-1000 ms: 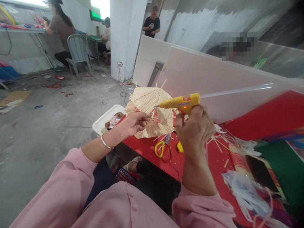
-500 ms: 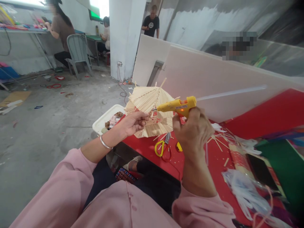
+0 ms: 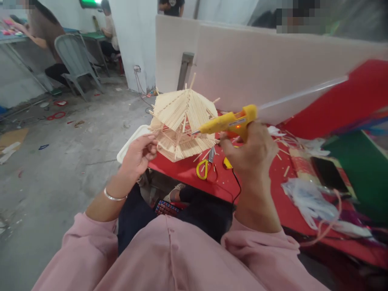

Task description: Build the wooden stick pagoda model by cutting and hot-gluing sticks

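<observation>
My right hand [image 3: 253, 147] is closed around a yellow hot glue gun [image 3: 228, 123]. An orange light glows on the gun, a long clear glue stick [image 3: 303, 95] sticks out of its back, and its metal nozzle points left at the stick model. This model [image 3: 172, 109], built of thin pale wooden sticks with a peaked, many-sided roof, rests on the red table [image 3: 224, 186]. At its lower left edge is my left hand [image 3: 141, 155], fingers curled in; what they pinch, if anything, is hidden. The model's front shows an opening with upright sticks.
Yellow-handled scissors [image 3: 202, 169] lie amid stick offcuts before the model. A white tray [image 3: 129, 145] is behind my left hand. To the right are plastic bags [image 3: 306, 200], a phone [image 3: 330, 173] and a green box [image 3: 359, 169]. White boards [image 3: 257, 68] lean behind; people sit far left.
My left hand has moved from the model's front opening to its left edge. The glue gun's nozzle has drawn slightly away from the sticks. The view has tilted down.
</observation>
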Demonstrator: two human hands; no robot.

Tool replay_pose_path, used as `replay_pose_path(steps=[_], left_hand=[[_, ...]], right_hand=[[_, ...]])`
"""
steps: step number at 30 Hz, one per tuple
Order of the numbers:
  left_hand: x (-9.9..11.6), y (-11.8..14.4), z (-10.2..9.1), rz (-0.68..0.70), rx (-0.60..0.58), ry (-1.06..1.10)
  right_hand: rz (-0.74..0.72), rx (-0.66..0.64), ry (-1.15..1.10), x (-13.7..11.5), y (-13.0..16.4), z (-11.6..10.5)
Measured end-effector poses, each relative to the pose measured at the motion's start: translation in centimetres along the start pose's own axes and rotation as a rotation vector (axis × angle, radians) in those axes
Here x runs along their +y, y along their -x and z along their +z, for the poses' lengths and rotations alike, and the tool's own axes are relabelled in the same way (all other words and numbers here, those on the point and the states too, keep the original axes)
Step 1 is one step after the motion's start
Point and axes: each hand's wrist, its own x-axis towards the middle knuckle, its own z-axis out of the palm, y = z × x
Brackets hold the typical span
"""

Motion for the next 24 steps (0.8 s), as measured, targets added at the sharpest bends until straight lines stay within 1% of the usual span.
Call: replay_pose_path(steps=[2, 4, 6, 7, 8, 10, 11, 12, 13, 16, 18, 21, 24], left_hand=[[-0.2, 1.8, -0.7, 0.162, 0.064, -0.02], [-1.1, 3.4, -0.9, 0.277, 0.101, -0.069], [-2.8, 4.7, -0.6, 0.297, 0.096, -0.174], [-4.0, 5.0, -0.3, 0.272, 0.066, -0.253], [-5.3, 5.1, 0.2, 0.225, 0.012, -0.361], [-8.2, 4.7, 1.3, 0.112, -0.164, -0.611], [-9.6, 4.2, 2.0, 0.096, -0.24, -0.713], [-11.1, 3.6, 2.6, 0.112, -0.305, -0.795], [-12.4, 2.9, 3.3, 0.134, -0.344, -0.872], [-15.6, 0.8, 5.2, 0.201, -0.354, -1.084], [-16.9, -0.4, 6.4, 0.218, -0.345, -1.232], [-18.0, -1.6, 7.9, 0.233, -0.331, -1.441], [-18.5, -2.3, 8.9, 0.227, -0.306, -1.6]], right_hand=[[0.153, -0.04, 0.011, 2.0, 1.0, -1.0], [0.283, -0.11, -0.001, 4.7, 2.4, -1.8], [0.361, -0.206, -0.008, 7.8, 4.2, -2.1], [0.381, -0.253, -0.004, 9.4, 5.3, -2.0], [0.397, -0.291, 0.005, 10.9, 6.4, -1.7], [0.414, -0.339, -0.001, 13.6, 8.5, -0.7], [0.419, -0.356, -0.014, 14.8, 9.5, 0.0], [0.419, -0.372, -0.031, 15.9, 10.3, 0.6], [0.418, -0.39, -0.046, 16.8, 11.1, 1.3], [0.392, -0.424, -0.054, 19.0, 12.4, 3.0], [0.378, -0.426, -0.029, 20.0, 12.9, 3.8], [0.341, -0.433, 0.033, 21.1, 13.3, 4.5], [0.283, -0.457, 0.075, 21.9, 13.6, 4.9]])
